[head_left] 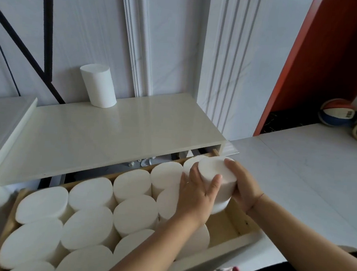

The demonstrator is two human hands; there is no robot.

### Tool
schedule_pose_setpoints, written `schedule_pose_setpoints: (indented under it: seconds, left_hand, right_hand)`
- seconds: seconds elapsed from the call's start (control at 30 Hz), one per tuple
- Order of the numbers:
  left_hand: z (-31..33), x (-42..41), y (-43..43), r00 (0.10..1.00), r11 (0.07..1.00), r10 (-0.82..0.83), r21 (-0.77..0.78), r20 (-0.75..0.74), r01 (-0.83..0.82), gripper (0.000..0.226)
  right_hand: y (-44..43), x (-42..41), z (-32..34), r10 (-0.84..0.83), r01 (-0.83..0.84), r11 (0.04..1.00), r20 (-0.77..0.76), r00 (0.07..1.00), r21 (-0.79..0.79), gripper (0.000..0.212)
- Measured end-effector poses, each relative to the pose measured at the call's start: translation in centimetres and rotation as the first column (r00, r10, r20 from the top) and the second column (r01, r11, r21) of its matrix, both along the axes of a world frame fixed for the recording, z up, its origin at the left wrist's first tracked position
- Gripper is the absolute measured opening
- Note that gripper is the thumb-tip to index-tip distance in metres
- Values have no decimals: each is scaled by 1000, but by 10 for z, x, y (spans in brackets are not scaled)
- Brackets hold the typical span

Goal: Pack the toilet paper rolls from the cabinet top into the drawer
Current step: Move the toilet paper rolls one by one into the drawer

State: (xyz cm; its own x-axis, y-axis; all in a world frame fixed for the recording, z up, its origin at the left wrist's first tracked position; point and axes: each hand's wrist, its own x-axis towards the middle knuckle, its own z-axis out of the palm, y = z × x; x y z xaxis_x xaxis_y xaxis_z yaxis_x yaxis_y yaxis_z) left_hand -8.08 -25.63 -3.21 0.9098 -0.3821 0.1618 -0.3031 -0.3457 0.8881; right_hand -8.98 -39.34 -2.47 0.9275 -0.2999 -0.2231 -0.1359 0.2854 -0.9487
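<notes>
The open wooden drawer (236, 221) below the cabinet top (113, 134) holds several white toilet paper rolls (87, 226) standing on end in rows. Both hands grip one more white roll (215, 171) upright over the drawer's right end. My left hand (198, 193) wraps its near side, thumb up on the top edge. My right hand (244, 186) clasps its right side with fingers curled over the rim. One roll (98, 88) still stands upright on the cabinet top against the wall.
A gap of bare drawer bottom (223, 230) lies at the right end beside the rolls. The wall panel with mouldings (138, 45) backs the cabinet. On the white floor (299, 178) to the right lie balls (337, 112). A black metal frame (46, 37) stands at left.
</notes>
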Motion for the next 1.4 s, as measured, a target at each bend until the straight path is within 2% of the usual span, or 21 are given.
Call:
schedule_pose_setpoints:
  seconds: [0.07,0.2,0.4,0.57,0.83,0.97,1.23,1.4]
  left_hand:
    - [-5,5,1,996,990,-35,137,81,23,75]
    - [-16,18,7,989,942,-110,328,96,73,82]
    - [-26,29,20,980,936,-145,339,135,92,82]
    - [-38,35,22,960,877,-189,474,205,71,100]
    - [-47,37,22,940,830,-234,555,250,58,99]
    - [-47,39,24,936,817,-243,574,254,56,93]
    - [-46,39,27,921,779,-283,625,270,56,85]
    - [-48,39,31,888,678,-343,735,306,9,78]
  right_hand:
    - [-4,3,-3,42,-42,998,-12,999,37,29]
    - [-12,6,-8,152,-151,988,-14,988,28,31]
    - [-12,5,-16,194,-196,976,-39,980,-96,19]
    - [-13,4,-18,212,-214,970,-35,977,-115,29]
    - [-14,6,-24,160,-187,932,-111,981,-312,38]
    - [-14,7,-27,154,-201,874,-141,978,-442,35]
    - [-13,7,-27,131,-225,812,-206,970,-539,30]
    - [-11,3,-26,135,-369,674,-384,913,-640,31]
